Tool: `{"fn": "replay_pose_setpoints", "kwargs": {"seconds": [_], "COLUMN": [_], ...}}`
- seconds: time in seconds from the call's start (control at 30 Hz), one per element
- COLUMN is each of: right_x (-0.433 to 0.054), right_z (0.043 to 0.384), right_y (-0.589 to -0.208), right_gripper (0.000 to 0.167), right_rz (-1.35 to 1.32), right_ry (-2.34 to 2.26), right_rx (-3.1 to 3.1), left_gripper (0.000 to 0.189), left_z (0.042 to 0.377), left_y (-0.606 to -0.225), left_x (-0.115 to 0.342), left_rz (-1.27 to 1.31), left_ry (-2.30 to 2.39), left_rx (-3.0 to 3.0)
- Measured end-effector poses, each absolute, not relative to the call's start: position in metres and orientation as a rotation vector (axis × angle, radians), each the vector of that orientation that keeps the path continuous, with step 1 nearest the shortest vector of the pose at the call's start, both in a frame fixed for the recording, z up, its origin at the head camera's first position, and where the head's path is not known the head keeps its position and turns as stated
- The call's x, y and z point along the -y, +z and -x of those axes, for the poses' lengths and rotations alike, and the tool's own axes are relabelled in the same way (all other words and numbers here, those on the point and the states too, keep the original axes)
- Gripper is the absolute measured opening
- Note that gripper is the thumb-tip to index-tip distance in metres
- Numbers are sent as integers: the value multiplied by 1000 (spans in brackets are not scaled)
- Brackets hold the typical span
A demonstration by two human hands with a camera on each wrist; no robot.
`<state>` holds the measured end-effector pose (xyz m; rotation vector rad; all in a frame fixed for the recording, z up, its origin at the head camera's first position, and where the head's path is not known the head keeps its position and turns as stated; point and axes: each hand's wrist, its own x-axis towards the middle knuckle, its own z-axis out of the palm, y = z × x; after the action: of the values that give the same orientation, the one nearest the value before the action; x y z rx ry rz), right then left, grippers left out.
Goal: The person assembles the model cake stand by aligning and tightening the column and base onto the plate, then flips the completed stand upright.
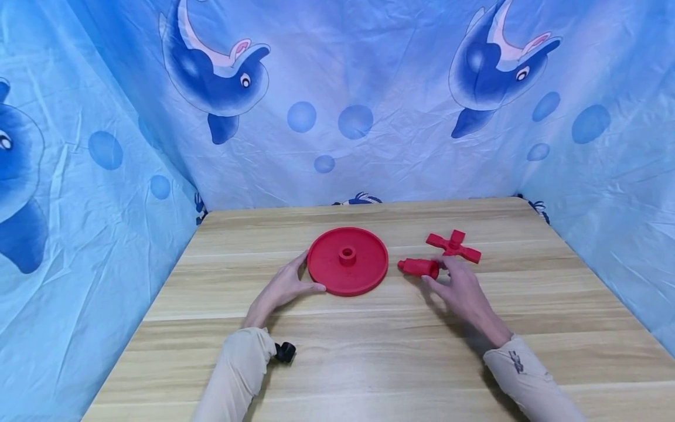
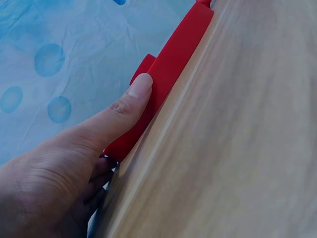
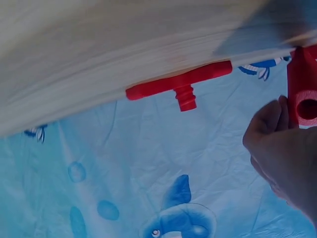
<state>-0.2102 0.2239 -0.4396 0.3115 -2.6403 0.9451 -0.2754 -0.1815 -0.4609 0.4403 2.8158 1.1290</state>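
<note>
A red round disc (image 1: 364, 264) with a raised rim and a hollow central hub lies on the table. My left hand (image 1: 287, 284) grips its left edge, the thumb (image 2: 141, 87) on the near side of the rim and the other fingers around the far side, partly hidden. To the right, my right hand (image 1: 461, 290) holds a red hollow cylindrical piece (image 1: 419, 267) by its open right end; its narrow knobbed tip points left toward the disc. In the right wrist view the same cylindrical piece (image 3: 300, 79) is cut off by the frame edge. Whether it touches the table I cannot tell.
A red cross-shaped piece (image 1: 454, 245) with a short ridged stem pointing up lies just behind the right hand. The wooden table (image 1: 337, 363) reaches back to a blue curtain (image 1: 337, 76) printed with dolphins, which also hangs along both sides.
</note>
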Motion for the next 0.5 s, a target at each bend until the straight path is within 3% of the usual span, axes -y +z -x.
{"fn": "replay_pose_setpoints", "kwargs": {"seconds": [0.5], "right_x": [-206], "right_z": [221], "right_y": [-421], "right_gripper": [60], "right_rz": [-524], "right_ry": [849], "right_rx": [2437], "left_gripper": [118], "left_z": [273], "left_y": [-461], "left_x": [182], "left_rz": [-483], "left_ry": [1180], "left_rx": [-2789]}}
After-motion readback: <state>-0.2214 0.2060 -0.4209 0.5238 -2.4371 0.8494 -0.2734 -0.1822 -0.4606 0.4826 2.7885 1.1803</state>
